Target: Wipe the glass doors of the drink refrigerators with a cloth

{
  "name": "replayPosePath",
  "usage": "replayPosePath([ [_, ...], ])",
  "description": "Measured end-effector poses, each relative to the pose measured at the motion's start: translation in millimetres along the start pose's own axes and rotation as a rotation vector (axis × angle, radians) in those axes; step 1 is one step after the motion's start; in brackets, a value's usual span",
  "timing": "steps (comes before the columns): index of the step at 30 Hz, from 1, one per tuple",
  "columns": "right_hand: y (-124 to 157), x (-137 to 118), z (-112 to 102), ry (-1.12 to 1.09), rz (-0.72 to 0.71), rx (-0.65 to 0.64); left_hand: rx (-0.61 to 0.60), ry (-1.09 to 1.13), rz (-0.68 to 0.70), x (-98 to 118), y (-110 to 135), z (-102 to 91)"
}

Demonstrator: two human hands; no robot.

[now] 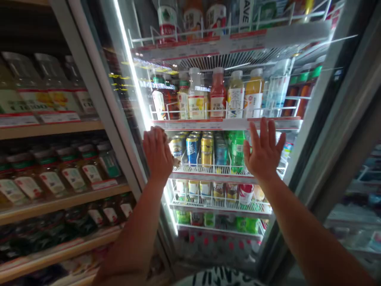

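Note:
Both my arms reach forward to the glass door [190, 85] of a lit drinks cooler, whose pane shows faint reflections of lettering. On the left side of the pane, my left hand [157, 153] is raised with its back to me and its fingers together. A crumpled brownish piece [177, 162], apparently a cloth, peeks out beside and above those fingers; most of it is hidden. My right hand [264, 149] has its fingers spread, palm toward the glass, and holds nothing. Between the hands, behind the glass, are a blue can [192, 150], a gold can [206, 150] and a green bottle [237, 149].
Juice bottles [218, 93] line the cooler shelf above my hands, with more drinks on the shelves above and below. At left, a wooden shelf [56, 129] bears several rows of bottles. A grey door frame [330, 131] stands at right.

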State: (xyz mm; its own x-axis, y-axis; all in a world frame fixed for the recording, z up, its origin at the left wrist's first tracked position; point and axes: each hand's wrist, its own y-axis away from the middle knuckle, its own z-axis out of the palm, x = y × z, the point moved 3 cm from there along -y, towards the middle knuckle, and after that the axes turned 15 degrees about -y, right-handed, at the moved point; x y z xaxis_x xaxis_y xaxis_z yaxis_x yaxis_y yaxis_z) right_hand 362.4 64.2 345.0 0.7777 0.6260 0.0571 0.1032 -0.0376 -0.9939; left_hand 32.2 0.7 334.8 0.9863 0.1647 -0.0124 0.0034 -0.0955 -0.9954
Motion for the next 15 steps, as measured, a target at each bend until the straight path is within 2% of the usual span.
replayPosePath([
  [2,0,0,0,0.008,0.000,0.000,0.013,-0.005,-0.071,-12,0,0.0],
  [6,-1,-2,-1,0.008,-0.009,0.004,0.024,-0.005,-0.115,-19,50,-2.0],
  [8,-1,-3,-2,0.003,-0.018,0.005,0.017,-0.002,-0.129,-23,65,-2.1],
  [10,-1,-4,-2,0.000,-0.019,0.008,0.018,0.004,-0.132,-27,61,-2.0],
  [12,-2,-5,-2,0.001,-0.016,0.016,0.026,0.012,-0.120,-25,45,-2.1],
  [15,-2,-6,-2,0.004,-0.012,0.025,0.033,0.026,-0.062,2,34,-2.2],
])
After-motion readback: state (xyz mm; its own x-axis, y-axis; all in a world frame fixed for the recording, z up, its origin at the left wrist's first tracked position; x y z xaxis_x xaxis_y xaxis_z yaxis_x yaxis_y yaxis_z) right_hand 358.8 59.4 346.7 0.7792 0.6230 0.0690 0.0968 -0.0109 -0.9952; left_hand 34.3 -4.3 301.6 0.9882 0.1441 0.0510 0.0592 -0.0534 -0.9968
